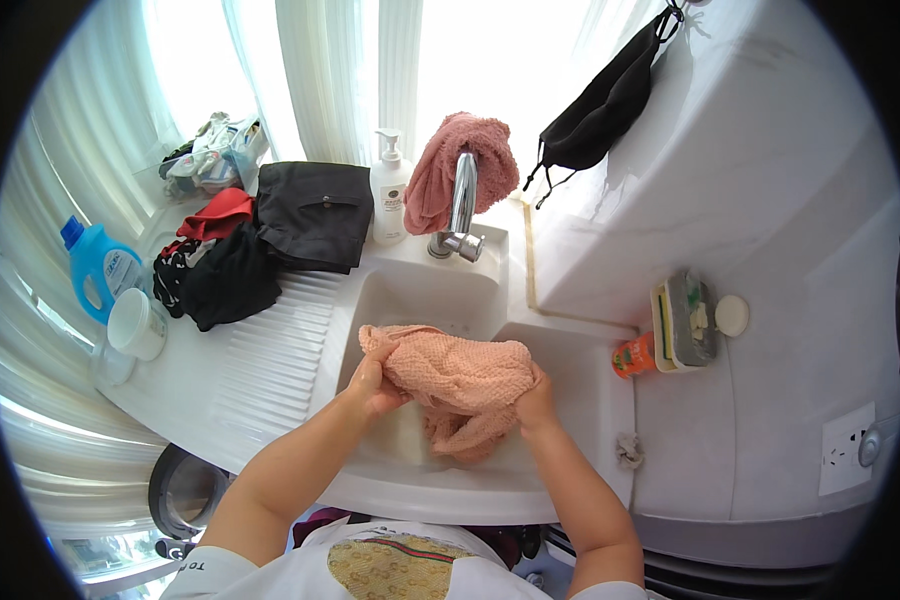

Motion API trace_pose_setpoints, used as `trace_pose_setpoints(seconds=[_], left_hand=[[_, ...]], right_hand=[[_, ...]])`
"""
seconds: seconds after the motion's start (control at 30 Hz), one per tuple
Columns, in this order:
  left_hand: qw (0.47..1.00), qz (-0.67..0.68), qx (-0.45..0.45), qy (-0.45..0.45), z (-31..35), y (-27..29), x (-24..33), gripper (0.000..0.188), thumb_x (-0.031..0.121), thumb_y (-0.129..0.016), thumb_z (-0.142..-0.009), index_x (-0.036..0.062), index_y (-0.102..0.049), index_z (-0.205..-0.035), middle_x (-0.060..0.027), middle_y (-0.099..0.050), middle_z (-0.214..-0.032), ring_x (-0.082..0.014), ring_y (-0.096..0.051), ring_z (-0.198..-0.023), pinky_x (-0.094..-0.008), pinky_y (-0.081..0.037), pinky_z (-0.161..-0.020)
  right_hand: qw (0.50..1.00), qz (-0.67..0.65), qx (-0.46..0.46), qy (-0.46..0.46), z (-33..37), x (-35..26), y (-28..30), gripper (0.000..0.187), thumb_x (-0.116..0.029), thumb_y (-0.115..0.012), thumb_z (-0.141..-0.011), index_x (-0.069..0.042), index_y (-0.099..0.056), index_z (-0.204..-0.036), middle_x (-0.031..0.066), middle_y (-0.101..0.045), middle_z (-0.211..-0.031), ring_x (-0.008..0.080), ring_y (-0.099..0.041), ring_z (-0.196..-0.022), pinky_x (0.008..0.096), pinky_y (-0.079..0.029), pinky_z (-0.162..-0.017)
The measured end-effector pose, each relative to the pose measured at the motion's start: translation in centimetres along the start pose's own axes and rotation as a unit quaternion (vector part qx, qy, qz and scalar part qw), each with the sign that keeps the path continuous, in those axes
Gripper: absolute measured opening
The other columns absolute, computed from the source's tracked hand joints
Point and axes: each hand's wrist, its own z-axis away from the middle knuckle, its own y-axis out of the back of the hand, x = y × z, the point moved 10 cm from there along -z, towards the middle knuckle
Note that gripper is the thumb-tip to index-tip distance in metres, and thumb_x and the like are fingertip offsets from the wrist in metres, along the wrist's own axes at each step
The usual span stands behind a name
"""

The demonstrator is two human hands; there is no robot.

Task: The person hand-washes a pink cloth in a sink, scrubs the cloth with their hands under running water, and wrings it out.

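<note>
A peach-coloured waffle-textured towel (460, 375) is bunched between my hands over the white sink (370, 295). Its left end is gripped by my left hand (375, 383), with the thumb on top. At the other end, my right hand (534, 398) is closed on the cloth. The lower folds hang down into the basin, and whether they touch its bottom I cannot tell. Behind the towel stands the chrome tap (463, 200), with a darker pink towel (440, 175) draped around it.
On the ribbed drainboard (280, 335) lie dark grey folded trousers (315, 215), a black garment (232, 280) and a red cloth (215, 215). A pump bottle (390, 190), a blue detergent bottle (105, 270) and a white tub (137, 325) stand around them. A sponge holder (675, 325) is at the right wall.
</note>
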Motion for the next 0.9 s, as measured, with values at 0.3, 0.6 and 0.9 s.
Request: trace_pose_setpoints(seconds=[0.3,0.6,0.9], left_hand=[[0.995,-0.019,-0.097,-0.010,-1.9,-1.3,-4.4,0.046,0.008,-0.052,-0.081,0.0029,-0.049,-0.126,-0.0164,-0.053,-0.126,-0.0295,-0.055,-0.115,-0.0445,-0.044,-0.101],[0.948,-0.247,-0.190,-0.058,2.9,-7.2,-2.5,0.052,0.011,-0.064,-0.072,0.0004,-0.050,-0.121,-0.0127,-0.057,-0.113,-0.0256,-0.056,-0.105,-0.0370,-0.046,-0.094],[0.534,-0.716,-0.089,-0.441,4.4,-8.8,-3.1,0.053,0.031,-0.084,-0.055,0.0097,-0.055,-0.093,-0.0142,-0.052,-0.099,-0.0356,-0.047,-0.094,-0.0441,-0.038,-0.081]], right_hand=[[0.965,-0.210,-0.156,-0.031,4.1,-0.8,-3.8,0.059,-0.008,-0.057,-0.072,-0.003,-0.046,-0.130,0.0140,-0.050,-0.129,0.0253,-0.048,-0.121,0.0402,-0.040,-0.103],[0.935,-0.311,-0.094,-0.144,1.9,8.0,-4.0,0.068,-0.063,-0.044,-0.088,-0.010,-0.044,-0.131,0.0122,-0.050,-0.129,0.0272,-0.046,-0.124,0.0446,-0.040,-0.104],[0.897,-0.342,-0.098,-0.264,-0.3,12.4,-5.4,0.057,-0.049,-0.050,-0.088,-0.006,-0.048,-0.126,0.0132,-0.055,-0.123,0.0272,-0.056,-0.112,0.0414,-0.049,-0.095]])
